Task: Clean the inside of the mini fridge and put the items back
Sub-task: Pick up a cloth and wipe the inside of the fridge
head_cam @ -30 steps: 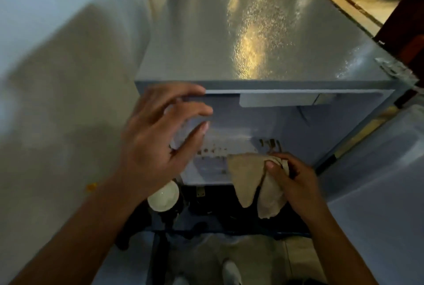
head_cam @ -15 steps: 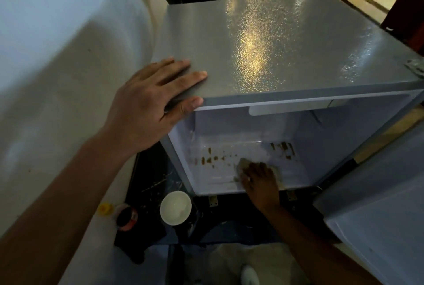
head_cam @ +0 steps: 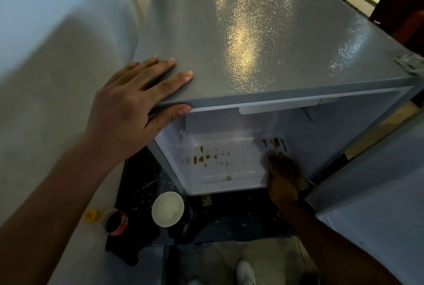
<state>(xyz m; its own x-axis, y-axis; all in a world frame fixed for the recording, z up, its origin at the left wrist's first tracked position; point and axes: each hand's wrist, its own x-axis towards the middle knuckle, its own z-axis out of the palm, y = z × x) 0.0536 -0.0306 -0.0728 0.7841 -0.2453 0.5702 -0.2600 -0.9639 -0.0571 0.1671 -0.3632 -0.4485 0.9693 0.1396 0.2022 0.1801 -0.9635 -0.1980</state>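
The left hand (head_cam: 128, 110) lay open and flat on the near corner of the mini fridge (head_cam: 263, 50), thumb hooked under its lip. The right hand (head_cam: 283, 175) pressed down on the stained floor (head_cam: 220, 160) inside; whether it gripped anything I cannot tell. The rigid, slick liner would likely take firm rubbing, and that corner looked a sound place to brace the light cabinet.

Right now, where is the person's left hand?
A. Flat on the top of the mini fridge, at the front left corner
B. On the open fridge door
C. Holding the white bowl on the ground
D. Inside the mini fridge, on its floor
A: the left hand lies flat on the grey top of the mini fridge at its front left corner, thumb under the edge, while the right hand is inside, low on the stained floor.
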